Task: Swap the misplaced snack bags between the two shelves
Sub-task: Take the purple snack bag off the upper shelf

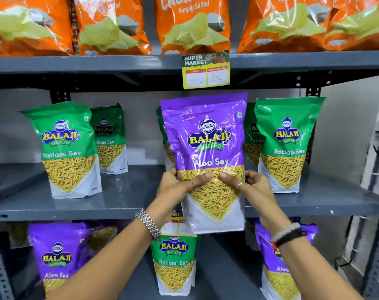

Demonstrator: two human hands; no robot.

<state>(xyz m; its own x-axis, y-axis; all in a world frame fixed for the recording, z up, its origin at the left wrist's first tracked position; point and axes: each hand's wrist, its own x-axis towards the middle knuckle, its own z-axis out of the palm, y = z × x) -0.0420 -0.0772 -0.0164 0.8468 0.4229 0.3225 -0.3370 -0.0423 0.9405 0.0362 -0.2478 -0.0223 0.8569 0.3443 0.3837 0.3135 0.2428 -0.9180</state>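
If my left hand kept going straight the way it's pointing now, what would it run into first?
Probably the green Ratlami Sev bag standing behind the purple Aloo Sev bag that your left hand and right hand are holding. Depth is hard to judge, so it may reach the shelf's back wall instead.

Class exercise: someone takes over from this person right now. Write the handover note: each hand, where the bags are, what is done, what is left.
Left hand and right hand: both grip the purple Aloo Sev bag, held in front of the middle shelf among the green Ratlami Sev bags.
Lower shelf: one green Ratlami Sev bag stands between purple Aloo Sev bags.
Done: purple bag in hand.
Left: set it on the lower shelf, move the stray green bag up to the middle shelf.
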